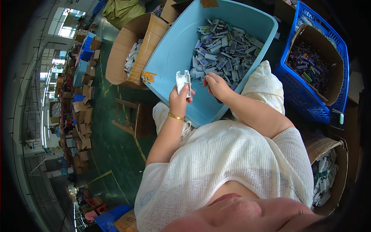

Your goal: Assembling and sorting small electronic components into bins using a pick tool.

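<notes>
Left fingers (185,90) clasping casing (182,80), right fingers (211,80) curled

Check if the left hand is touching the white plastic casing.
Touching. The head view shows it plainly: the left hand grips the lower end of the white plastic casing, its thumb lying over the casing's face.

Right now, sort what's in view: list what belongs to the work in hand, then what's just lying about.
Seemingly part of the work:
white casing, in the left hand
blue tub, by the right hand
small plastic parts in the tub

Seemingly just lying about:
wooden stool
green sack
blue basket, untouched
</notes>
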